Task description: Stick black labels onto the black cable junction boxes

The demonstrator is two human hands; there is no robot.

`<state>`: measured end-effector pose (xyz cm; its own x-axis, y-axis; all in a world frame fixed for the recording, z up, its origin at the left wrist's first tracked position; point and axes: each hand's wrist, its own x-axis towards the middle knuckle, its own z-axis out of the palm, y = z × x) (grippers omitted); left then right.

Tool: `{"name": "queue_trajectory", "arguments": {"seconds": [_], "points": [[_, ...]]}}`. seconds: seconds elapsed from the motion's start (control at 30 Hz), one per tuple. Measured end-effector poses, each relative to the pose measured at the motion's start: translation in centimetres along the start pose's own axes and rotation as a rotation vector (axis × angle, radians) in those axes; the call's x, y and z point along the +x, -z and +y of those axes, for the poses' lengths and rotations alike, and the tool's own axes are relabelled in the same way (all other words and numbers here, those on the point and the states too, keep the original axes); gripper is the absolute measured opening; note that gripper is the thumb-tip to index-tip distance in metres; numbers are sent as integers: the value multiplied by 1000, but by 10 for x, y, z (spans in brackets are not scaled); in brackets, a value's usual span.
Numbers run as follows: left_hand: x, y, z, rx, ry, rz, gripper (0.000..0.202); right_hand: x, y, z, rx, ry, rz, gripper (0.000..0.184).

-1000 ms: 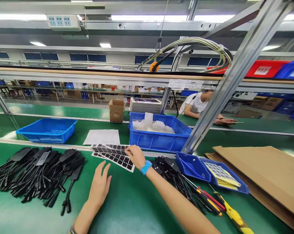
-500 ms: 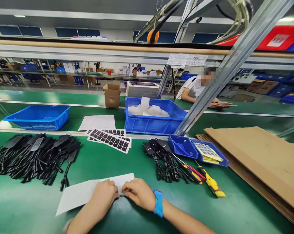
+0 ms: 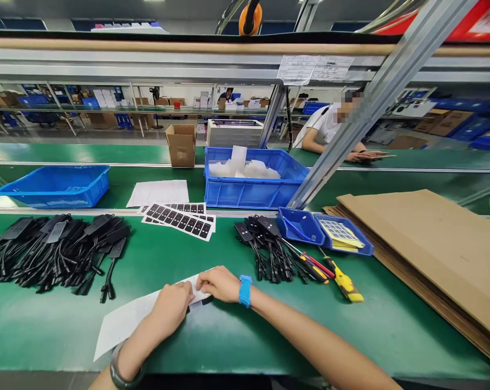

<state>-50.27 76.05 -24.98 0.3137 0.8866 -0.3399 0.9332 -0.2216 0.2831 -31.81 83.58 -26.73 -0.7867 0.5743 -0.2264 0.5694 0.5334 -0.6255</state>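
The sheet (image 3: 126,318) has moved nearer, touching the fingers (image 3: 207,277).

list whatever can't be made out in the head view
Head view, white sheet: partly covered by the left hand and right hand.
Head view, hanging papers: writing too small to read.
Head view, cardboard sheets: cut off by the right edge.
Head view, red bin: cut off by the top and right edges.
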Motion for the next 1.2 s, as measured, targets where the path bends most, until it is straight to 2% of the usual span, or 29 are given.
{"name": "queue_trajectory", "arguments": {"seconds": [0.1,0.2,0.33,0.43,0.53,0.63,0.77,0.9,1.0,1.13,1.2], "points": [[-1,2,-3,-15,-16,-10,28,10,13,12,18,80,-144,11],[-2,4,-7,-45,-21,-2,24,12,23,15,-2,99,-207,10],[-3,-1,-11,-82,-24,22,21,9,23,5,-89,-21,-111,6],[-1,-6,-11,-96,-25,30,26,7,16,-5,-144,-45,-28,10],[0,-4,-8,-109,-21,24,28,8,8,-8,-173,46,-25,11],[-9,11,-5,-147,-10,15,23,10,2,-2,-177,132,-29,13],[-33,26,-21,-308,8,-2,13,14,3,11,-97,162,-51,9],[-40,11,-46,-277,85,82,23,15,9,13,-28,186,-93,7],[-35,0,-48,-176,191,65,27,15,11,10,9,156,-94,3],[-38,12,-38,-90,366,28,27,14,8,10,62,113,-81,5],[-48,23,-41,-142,322,6,23,14,6,13,95,110,-79,7]]}}
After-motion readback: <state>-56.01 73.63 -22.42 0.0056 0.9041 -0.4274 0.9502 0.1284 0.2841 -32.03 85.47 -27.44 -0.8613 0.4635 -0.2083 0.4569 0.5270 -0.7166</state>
